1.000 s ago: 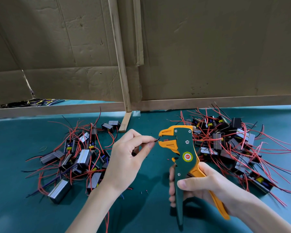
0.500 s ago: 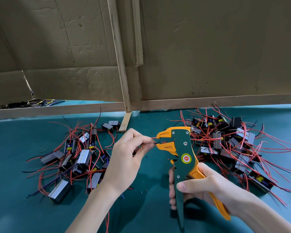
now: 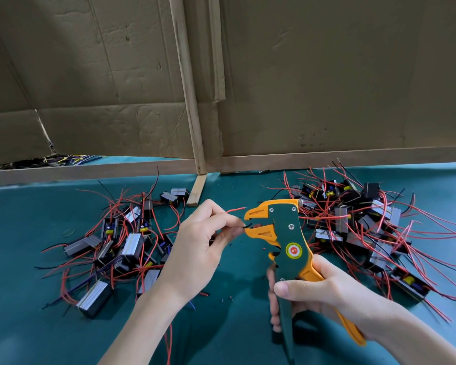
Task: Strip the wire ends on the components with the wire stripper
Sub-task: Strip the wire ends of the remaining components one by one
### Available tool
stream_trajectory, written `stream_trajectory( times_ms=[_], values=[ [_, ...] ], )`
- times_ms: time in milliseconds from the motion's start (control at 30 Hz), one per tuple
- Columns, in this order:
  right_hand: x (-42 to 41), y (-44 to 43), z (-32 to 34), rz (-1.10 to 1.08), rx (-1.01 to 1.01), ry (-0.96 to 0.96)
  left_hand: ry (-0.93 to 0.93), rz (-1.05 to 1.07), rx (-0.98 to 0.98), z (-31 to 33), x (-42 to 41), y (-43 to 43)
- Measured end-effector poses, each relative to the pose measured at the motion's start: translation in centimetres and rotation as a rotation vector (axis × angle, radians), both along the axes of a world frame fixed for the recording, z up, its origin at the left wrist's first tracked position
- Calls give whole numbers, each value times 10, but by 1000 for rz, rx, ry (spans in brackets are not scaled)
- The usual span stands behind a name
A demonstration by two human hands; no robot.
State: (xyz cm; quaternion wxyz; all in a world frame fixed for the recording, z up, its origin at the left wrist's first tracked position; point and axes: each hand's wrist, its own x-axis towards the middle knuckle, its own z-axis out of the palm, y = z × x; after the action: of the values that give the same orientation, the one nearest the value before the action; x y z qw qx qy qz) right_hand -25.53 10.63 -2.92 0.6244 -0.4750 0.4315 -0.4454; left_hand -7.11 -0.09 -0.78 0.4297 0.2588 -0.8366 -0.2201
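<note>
over the green bench (image 3: 24, 325), the left hand (image 3: 195, 248) grip pinches a black wire (image 3: 248, 225), whose tip now sits further between the parted jaws of the wire stripper (image 3: 287, 233) than half a second ago. the right hand (image 3: 324, 293) grip wraps the handles, its fingers blurred. a red wire (image 3: 236, 209) pokes out above.

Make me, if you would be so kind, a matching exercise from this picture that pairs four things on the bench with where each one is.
Things:
1. wire stripper
2. black wire end
3. red wire end
4. wooden block

Places:
A. lying on the green table, at the foot of the cardboard wall
B. between the stripper's orange jaws
C. gripped in the right hand
D. sticking out free from the left hand, level with the upper jaw

Pairs: 1-C, 2-B, 3-D, 4-A.
</note>
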Motion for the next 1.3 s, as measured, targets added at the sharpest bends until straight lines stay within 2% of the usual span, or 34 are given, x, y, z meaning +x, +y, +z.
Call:
stream_trajectory(
  times_ms=[1100,1233,1300],
  values=[
    [8,5,3,-113,48,48,-7,9,0,3,2,0],
    [16,3,-2,-296,78,125,-12,16,27,0,0,0],
    [17,2,-4,-306,75,149,-17,16,60,-4,-1,0]
  ],
)
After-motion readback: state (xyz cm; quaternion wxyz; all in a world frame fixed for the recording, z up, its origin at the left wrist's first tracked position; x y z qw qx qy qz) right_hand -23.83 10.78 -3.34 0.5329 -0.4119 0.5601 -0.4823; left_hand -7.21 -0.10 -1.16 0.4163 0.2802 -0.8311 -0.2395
